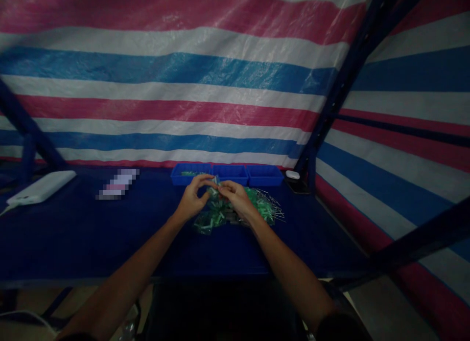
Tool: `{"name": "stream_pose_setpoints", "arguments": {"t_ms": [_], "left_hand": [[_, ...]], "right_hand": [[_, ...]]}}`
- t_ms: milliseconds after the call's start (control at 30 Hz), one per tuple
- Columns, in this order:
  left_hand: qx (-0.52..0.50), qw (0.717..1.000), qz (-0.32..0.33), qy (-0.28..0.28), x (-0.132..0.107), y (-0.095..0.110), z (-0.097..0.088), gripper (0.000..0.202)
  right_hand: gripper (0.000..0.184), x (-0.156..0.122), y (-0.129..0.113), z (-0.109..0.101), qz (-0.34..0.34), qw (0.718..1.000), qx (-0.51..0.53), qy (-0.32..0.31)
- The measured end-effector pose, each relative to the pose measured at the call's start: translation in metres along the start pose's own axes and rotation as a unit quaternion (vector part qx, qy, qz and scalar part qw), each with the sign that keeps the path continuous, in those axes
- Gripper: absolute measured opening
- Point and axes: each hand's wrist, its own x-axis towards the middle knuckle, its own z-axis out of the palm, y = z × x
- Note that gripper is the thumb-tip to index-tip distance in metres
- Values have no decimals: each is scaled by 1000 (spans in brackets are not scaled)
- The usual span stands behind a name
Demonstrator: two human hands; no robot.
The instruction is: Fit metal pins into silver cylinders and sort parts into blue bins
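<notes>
My left hand (191, 198) and my right hand (238, 198) meet over the table, both with fingers pinched on a small clear plastic bag (215, 180). What is inside the bag is too small to make out. Below my left hand lie several clear bags with green pieces (205, 222) in them. Beside and partly behind my right hand spreads a pile of green pieces with thin metal rods (267, 205), the rods pointing to the right. My right hand and wrist hide part of this pile.
Three joined blue bins stand behind my hands: the left bin (176, 177) holds small green pieces, beside the middle bin (235, 178) and right bin (265, 177). A white power bank (42, 187) with a cable, a blurred-out item (118, 184), a dark phone (298, 186) and a white case (293, 175) lie on the blue table (110, 238).
</notes>
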Motion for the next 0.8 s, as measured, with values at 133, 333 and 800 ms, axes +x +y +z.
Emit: {"name": "stream_pose_setpoints", "arguments": {"t_ms": [133,333,800], "left_hand": [[-30,999,-45,8,-1,6,-2,39],[1,980,-198,9,0,4,4,44],[-6,922,-386,-8,29,-28,-33,51]], "right_hand": [[20,0,1,1,-71,995,-23,65],[10,-7,-5,-4,-197,936,-251,146],[13,-5,-23,-32,-214,906,-299,211]]}}
